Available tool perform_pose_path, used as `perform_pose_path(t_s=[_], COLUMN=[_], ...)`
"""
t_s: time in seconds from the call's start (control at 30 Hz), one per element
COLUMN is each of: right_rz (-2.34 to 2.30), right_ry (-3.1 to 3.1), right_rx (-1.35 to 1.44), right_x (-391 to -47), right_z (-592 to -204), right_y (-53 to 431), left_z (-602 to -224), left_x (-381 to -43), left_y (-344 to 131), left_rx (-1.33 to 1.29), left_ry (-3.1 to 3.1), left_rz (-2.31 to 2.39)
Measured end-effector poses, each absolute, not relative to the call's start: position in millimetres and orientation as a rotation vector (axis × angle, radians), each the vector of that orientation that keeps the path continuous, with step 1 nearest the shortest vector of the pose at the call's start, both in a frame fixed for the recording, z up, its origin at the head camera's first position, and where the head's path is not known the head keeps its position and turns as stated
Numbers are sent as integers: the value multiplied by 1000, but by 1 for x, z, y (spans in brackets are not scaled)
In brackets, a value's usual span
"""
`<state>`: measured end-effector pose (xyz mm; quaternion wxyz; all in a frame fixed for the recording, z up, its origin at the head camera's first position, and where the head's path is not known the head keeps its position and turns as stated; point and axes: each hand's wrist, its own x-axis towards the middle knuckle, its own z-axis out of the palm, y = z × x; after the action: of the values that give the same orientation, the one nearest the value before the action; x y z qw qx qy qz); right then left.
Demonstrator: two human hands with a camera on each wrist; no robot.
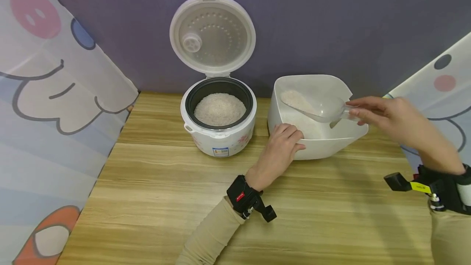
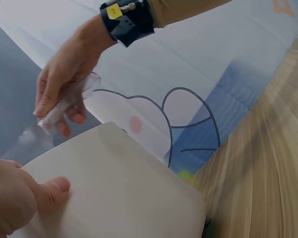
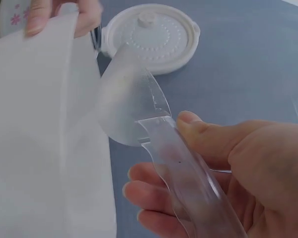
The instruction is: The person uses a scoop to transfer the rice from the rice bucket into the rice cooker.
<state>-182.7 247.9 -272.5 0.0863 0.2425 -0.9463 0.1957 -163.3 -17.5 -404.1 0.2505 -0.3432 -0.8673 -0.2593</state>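
Note:
My right hand [image 1: 391,118] holds a clear plastic scoop [image 1: 330,108] by its handle. The scoop is over the open white rice bin [image 1: 319,149], with white rice [image 1: 297,100] in its front part. More rice lies in the bin. My left hand [image 1: 280,147] grips the bin's near rim at the left corner, its thumb [image 2: 55,191] against the outer wall. In the right wrist view, my thumb and fingers wrap the scoop's handle [image 3: 181,173]. Left of the bin stands a white rice cooker [image 1: 235,144] with rice in its dark inner pot [image 1: 190,107].
The cooker's round lid [image 1: 220,32] stands raised against the dark backdrop [image 1: 312,23]. Cartoon-printed cloths [image 1: 55,105] hang at both sides. Everything stands on a wood-grain table [image 1: 154,199].

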Motion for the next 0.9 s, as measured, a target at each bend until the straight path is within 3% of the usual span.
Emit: perform_pose_path(t_s=[0.5,0.9], right_rz=[287,205], right_ry=[-2705,-2637], right_rx=[1040,1101], right_x=[-224,-248], right_z=[-226,-227], right_y=[165,111], left_z=[-405,-406], left_x=[-162,-164], left_y=[-17,-19], left_rx=[-915,-929], left_ry=[-2379,-2344], left_rz=[-715,-714])
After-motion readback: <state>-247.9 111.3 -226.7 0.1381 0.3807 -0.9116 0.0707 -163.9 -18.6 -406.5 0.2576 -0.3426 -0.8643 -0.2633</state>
